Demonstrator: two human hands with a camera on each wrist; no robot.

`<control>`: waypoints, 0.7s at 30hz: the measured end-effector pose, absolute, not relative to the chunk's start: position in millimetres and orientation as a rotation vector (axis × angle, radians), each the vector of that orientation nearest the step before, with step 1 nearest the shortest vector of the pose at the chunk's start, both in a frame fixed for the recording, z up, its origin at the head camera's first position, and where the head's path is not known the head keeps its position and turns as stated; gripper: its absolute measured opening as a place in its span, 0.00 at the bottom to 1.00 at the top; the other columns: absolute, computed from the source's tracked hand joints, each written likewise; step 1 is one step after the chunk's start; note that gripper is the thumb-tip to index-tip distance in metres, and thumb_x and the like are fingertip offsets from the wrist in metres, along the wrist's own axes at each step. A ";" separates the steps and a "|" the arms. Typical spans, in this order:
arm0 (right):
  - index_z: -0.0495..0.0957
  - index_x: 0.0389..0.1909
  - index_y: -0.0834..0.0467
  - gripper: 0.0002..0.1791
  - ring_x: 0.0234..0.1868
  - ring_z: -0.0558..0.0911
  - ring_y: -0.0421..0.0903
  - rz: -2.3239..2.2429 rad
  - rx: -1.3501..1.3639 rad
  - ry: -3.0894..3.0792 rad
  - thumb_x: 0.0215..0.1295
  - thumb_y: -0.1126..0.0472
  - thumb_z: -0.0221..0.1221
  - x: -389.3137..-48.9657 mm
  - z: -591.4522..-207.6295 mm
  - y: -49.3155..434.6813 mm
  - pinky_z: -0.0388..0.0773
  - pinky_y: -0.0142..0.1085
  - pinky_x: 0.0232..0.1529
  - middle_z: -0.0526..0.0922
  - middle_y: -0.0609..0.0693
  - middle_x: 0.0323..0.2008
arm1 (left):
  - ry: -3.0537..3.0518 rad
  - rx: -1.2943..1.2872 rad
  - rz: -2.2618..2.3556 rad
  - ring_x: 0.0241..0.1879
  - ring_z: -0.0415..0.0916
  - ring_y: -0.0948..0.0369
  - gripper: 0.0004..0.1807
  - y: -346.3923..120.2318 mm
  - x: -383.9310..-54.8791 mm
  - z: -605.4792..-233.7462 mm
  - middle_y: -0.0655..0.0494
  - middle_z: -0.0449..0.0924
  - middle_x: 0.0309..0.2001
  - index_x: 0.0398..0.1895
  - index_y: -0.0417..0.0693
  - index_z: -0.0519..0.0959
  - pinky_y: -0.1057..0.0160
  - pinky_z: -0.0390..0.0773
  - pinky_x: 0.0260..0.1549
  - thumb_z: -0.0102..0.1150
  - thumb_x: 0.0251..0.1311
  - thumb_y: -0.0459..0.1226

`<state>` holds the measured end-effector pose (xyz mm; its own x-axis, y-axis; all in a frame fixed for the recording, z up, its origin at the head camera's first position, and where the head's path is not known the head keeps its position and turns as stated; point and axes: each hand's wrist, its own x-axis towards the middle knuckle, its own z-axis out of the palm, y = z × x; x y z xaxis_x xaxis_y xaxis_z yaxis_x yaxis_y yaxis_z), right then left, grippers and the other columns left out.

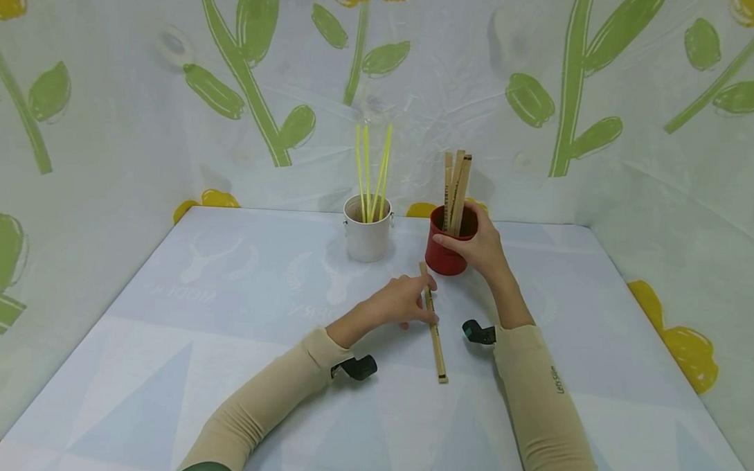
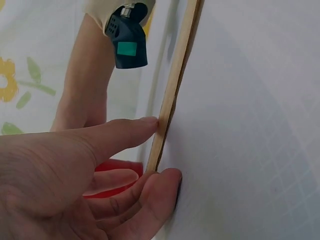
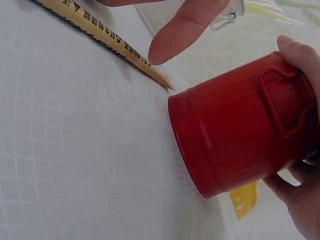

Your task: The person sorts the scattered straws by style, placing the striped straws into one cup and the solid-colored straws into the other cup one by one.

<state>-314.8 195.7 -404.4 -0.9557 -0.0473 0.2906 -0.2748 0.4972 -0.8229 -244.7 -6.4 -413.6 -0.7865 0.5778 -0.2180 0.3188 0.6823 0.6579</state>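
A slim stick in a brown, printed paper wrapper (image 1: 437, 348) lies on the table in front of a small red bucket (image 1: 446, 259). My left hand (image 1: 400, 300) reaches over its far end; the thumb (image 2: 142, 127) touches one side and the fingertips (image 2: 162, 187) bend in at the end. My right hand (image 1: 479, 246) grips the red bucket near its rim, thumb in front and the other fingers round the back. Several more wrapped sticks (image 1: 456, 190) stand upright in that bucket. In the right wrist view the bucket's wire handle (image 3: 267, 100) hangs against its side.
Left of the red bucket stands a white bucket (image 1: 367, 242) holding several thin yellow sticks (image 1: 367, 169). Both buckets are near the back edge of the pale patterned tablecloth (image 1: 223, 369). A flower-print curtain (image 1: 438, 78) closes off the back and sides.
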 end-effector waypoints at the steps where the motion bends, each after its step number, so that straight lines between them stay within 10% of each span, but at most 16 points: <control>1: 0.57 0.72 0.47 0.51 0.66 0.69 0.51 1.443 0.275 -2.513 0.51 0.42 0.72 -314.7 -404.5 195.6 0.72 0.55 0.63 0.70 0.51 0.66 | 2.483 0.697 0.862 0.20 0.78 0.58 0.32 -6.3 -244.7 -414.0 0.55 0.79 0.31 0.61 0.52 0.70 0.68 0.80 0.20 0.71 0.55 0.45; 14: 0.57 0.72 0.48 0.51 0.66 0.69 0.51 1.453 0.288 -2.507 0.51 0.42 0.72 -315.9 -403.6 195.4 0.71 0.55 0.64 0.69 0.52 0.66 | 2.525 0.702 0.841 0.19 0.79 0.60 0.30 -1.6 -242.6 -415.6 0.57 0.81 0.31 0.61 0.49 0.73 0.69 0.79 0.19 0.67 0.58 0.50; 21: 0.57 0.72 0.48 0.50 0.65 0.69 0.51 1.463 0.289 -2.502 0.51 0.42 0.72 -315.2 -403.9 195.6 0.72 0.55 0.63 0.69 0.52 0.66 | 2.562 0.747 0.825 0.16 0.76 0.60 0.18 2.3 -240.2 -418.8 0.57 0.79 0.26 0.44 0.47 0.78 0.70 0.77 0.17 0.67 0.59 0.47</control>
